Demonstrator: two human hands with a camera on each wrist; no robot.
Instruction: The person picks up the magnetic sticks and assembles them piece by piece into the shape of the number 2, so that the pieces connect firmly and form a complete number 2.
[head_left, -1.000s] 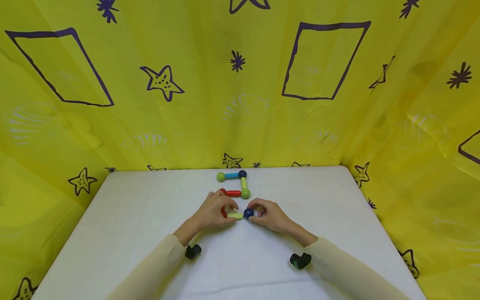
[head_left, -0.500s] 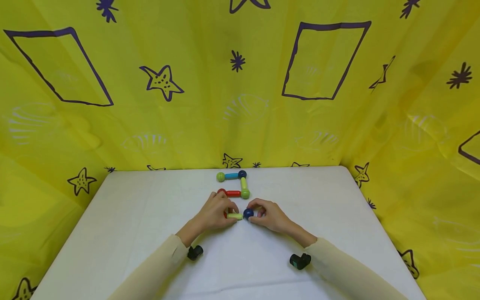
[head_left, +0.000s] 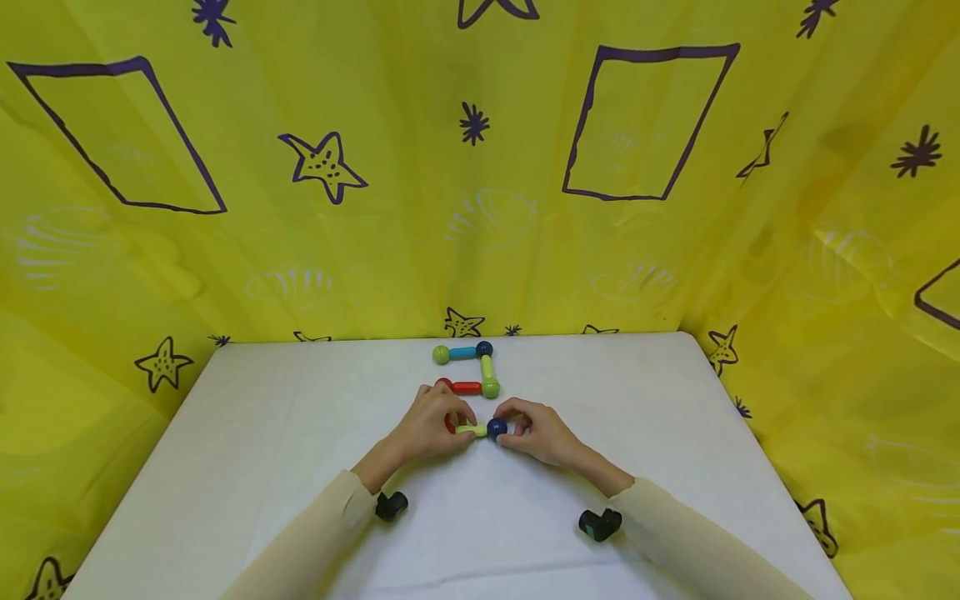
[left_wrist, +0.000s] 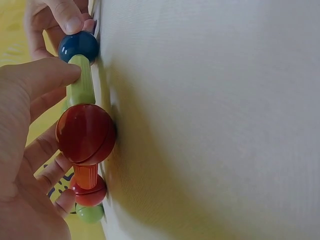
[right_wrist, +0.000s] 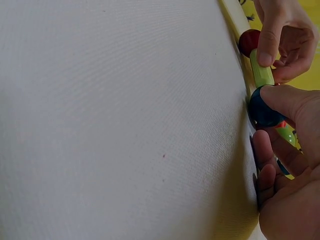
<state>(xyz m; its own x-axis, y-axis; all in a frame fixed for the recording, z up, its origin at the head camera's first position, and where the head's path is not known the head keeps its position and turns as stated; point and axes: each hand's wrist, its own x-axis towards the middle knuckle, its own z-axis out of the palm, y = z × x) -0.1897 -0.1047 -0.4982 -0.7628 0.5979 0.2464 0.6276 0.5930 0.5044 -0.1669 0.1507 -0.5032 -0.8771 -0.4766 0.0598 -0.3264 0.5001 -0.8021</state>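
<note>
My left hand [head_left: 431,425] pinches a light-green magnetic rod [left_wrist: 84,87] between thumb and fingers. One end of that rod meets a red ball [left_wrist: 85,134]; the other meets a dark blue ball [head_left: 497,428]. With thumb and fingertips my right hand [head_left: 547,432] holds the blue ball from the right. Beyond the red ball, an orange-red rod [left_wrist: 86,176] leads to a second red ball [left_wrist: 91,194], close to my left fingers. From there the chain runs through a red rod [head_left: 467,388], a green ball [head_left: 491,387] and another light-green rod [head_left: 487,367].
At the far end of the chain lie a second dark blue ball [head_left: 484,349], a blue rod [head_left: 462,353] and a green ball [head_left: 441,355], near the table's back edge. The white-covered table [head_left: 300,417] is bordered by a yellow patterned curtain [head_left: 405,242].
The small gap between the light-green rod and the blue ball has closed, and the rod's right end has shifted slightly. The right hand has hardly moved.
</note>
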